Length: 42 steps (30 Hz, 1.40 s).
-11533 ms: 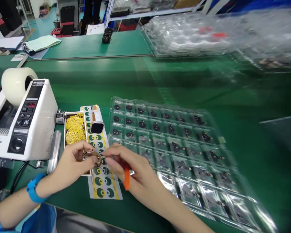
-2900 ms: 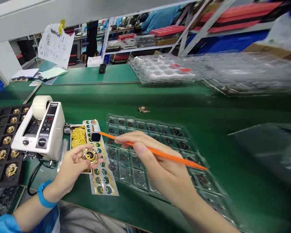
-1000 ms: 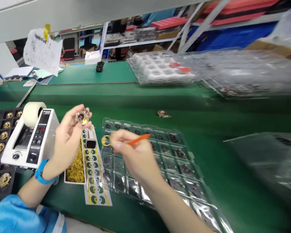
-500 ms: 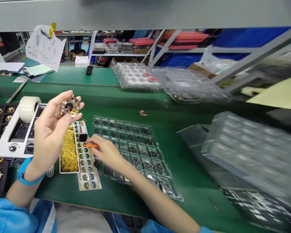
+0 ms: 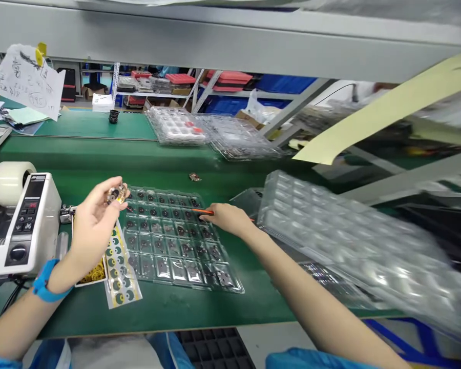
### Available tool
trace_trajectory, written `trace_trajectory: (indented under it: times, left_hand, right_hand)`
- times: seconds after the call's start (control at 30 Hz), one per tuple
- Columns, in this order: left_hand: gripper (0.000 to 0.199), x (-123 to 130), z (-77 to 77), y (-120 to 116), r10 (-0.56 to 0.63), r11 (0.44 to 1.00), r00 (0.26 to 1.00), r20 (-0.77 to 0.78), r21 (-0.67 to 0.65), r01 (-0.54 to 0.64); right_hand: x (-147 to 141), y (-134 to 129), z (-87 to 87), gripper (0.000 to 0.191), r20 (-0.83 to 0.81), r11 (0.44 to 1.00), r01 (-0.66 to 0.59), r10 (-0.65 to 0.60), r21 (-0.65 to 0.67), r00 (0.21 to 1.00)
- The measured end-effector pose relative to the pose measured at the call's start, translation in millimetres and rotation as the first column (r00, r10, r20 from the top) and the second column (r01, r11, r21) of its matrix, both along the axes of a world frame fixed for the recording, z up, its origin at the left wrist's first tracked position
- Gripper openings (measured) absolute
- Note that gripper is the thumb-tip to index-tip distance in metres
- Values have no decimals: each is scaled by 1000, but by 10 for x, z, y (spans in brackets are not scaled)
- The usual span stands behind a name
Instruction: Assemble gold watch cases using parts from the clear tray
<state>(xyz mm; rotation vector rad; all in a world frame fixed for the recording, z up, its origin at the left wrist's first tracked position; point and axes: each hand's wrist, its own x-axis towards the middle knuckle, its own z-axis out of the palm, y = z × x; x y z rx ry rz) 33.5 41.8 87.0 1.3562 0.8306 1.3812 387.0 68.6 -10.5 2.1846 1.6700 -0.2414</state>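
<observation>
My left hand, with a blue band at the wrist, pinches a round gold-coloured disc part between thumb and fingers. It is raised near the left edge of a clear plastic tray, whose pockets hold several small dark parts. My right hand grips a thin orange stick-like tool over the tray's upper right part. Whether the tool's tip touches a part cannot be seen. Below my left hand lie a sheet of green and yellow stickers and a box of yellow rings, partly covered by the hand.
A white tape dispenser stands at left. Stacked clear trays sit at right, tilted. A small metallic part lies behind the tray. More clear trays rest on the back ledge, below a grey beam with a hanging yellow strip.
The view has turned right. My right hand has moved with the orange tool from the sticker sheet to the tray's upper right. My left hand still holds the disc, now closer to the tray.
</observation>
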Motion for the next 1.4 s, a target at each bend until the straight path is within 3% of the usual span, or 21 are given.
trace_trajectory:
  times: [0.13, 0.3, 0.4, 0.5, 0.57, 0.63, 0.7, 0.77, 0.83, 0.9, 1.0, 1.07, 1.13, 1.2, 1.3, 1.4]
  left_hand:
    - [33, 114, -174, 112, -70, 984, 997, -17, -167, 67]
    - [36, 37, -121, 138, -116, 957, 992, 50, -261, 125]
    - [41, -18, -67, 130, -139, 951, 988, 72, -270, 154]
    - [33, -44, -55, 144, -159, 962, 987, 9, -222, 157]
    - [26, -49, -62, 154, -146, 977, 987, -70, -169, 132]
    - [21, -51, -66, 147, -111, 987, 986, -128, -126, 95]
    - [14, -54, -53, 119, -61, 994, 986, -153, -99, 46]
    - [7, -57, -21, 78, 12, 999, 982, -190, -44, -20]
    - [6, -57, 20, 39, 93, 996, 975, -200, 34, -87]
    - [6, -50, 51, 14, 129, 991, 981, -145, 63, -121]
    - [5, -30, 59, 8, 99, 995, 995, -16, -29, -99]
    - [4, -18, 44, 13, 71, 994, 997, 40, -86, -67]
    - [3, -15, 27, 19, 41, 996, 996, 81, -86, -34]
    - [15, -24, 22, 19, -9, 997, 994, 108, -75, 17]
    - [40, -57, 38, 11, -117, 986, 986, 115, -102, 129]
    - [43, -89, 66, 2, -214, 966, 973, 87, -128, 224]
  right_hand:
    - [-58, -31, -82, 28, 20, 1000, 2, -2, -2, 1000]
    - [-209, -88, -29, 14, 17, 990, -64, 62, 130, 998]
    - [-438, -75, 156, 21, -22, 942, -103, 116, 318, 993]
    - [-841, -65, 492, 24, -118, 855, -167, 255, 491, 960]
    - [-1173, -98, 749, 24, -198, 773, -250, 434, 583, 879]
    - [-1486, -156, 965, 23, -327, 607, -306, 709, 733, 625]
    - [-1722, -211, 1098, 24, -349, 511, -305, 820, 804, 454]
    - [-1864, -238, 1138, 25, -366, 463, -228, 856, 856, 364]
    - [-1937, -236, 1115, 22, -421, 458, -69, 859, 887, 290]
    - [-1988, -224, 1063, 16, -500, 489, 104, 846, 866, 184]
    - [-2083, -220, 990, 11, -559, 528, 269, 827, 805, 51]
    - [-2150, -229, 960, 13, -549, 503, 339, 835, 795, 47]
    - [-2188, -236, 948, 15, -526, 457, 386, 845, 801, 92]
    - [-2171, -228, 956, 16, -527, 435, 411, 838, 801, 140]
    - [-2047, -187, 996, 16, -601, 510, 394, 784, 765, 153]
    - [-1893, -148, 1042, 17, -688, 622, 342, 716, 704, 114]
